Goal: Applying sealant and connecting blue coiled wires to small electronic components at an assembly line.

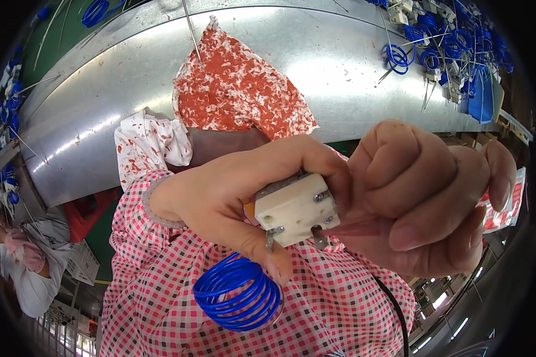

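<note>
Item under inspection: a white block [298, 213], located near the middle of the view, in front of the wearer's checked garment [321, 303]. The left hand [223, 190] is clamped on it, forefinger across the top and thumb below. The right hand [423, 196] is close beside the block's right end, its fingers curled inward; whether they are closed on anything cannot be determined.

Condition of the block: boxy, off-white with a slight cream tone, matt, held at a tilt. The face toward the camera carries small round holes and a dark notch near the lower right corner. Two small metal fittings sit in this face, one toward the upper right and one toward the lower left. Two flat metal tabs [320, 239] project at the lower edge. The upper side shows a grey strip, partly covered by the forefinger. A small orange patch [249, 210] is visible at the left end, between block and hand.

Directly below the left thumb hangs a blue coil [235, 294] of several loops; any join to the block is hidden.

Surroundings: a shiny metal table [351, 65] bearing a red cloth [238, 89] mottled with white; further blue coils are heaped at upper right, near a blue bin [481, 101].
</note>
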A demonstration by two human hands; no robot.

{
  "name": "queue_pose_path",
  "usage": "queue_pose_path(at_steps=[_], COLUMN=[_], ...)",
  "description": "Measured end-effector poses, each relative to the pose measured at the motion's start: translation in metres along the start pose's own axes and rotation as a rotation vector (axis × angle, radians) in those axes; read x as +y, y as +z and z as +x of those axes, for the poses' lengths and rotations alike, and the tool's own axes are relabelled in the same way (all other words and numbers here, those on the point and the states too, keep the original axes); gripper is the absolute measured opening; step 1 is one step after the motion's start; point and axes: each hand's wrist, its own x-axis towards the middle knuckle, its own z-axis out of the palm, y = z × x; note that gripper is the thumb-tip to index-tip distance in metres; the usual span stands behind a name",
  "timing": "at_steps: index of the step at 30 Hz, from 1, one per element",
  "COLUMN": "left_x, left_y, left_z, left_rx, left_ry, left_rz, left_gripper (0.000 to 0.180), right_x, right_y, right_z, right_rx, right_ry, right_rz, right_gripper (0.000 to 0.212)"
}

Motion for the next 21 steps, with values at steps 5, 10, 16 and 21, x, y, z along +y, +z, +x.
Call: queue_pose_path(at_steps=[5, 10, 16, 21], left_x=[-0.041, -0.036, -0.017, -0.01], left_y=[0.02, 0.019, 0.02, 0.005], left_z=[0.002, 0.0, -0.004, -0.001], left_rx=[0.216, 0.211, 0.307, 0.192], left_ry=[0.305, 0.276, 0.119, 0.001], left_rz=[-0.168, -0.372, -0.253, -0.155], left_gripper=[0.069, 0.061, 0.063, 0.071], right_x=[-0.006, -0.008, -0.006, 0.007], right_y=[0.005, 0.004, 0.003, 0.006], right_z=[0.002, -0.006, -0.005, -0.006], right_rx=[0.08, 0.12, 0.099, 0.272], right_ry=[0.092, 0.064, 0.092, -0.044], right_rz=[-0.086, -0.135, -0.098, -0.035], right_gripper=[0.02, 0.022, 0.022, 0.023])
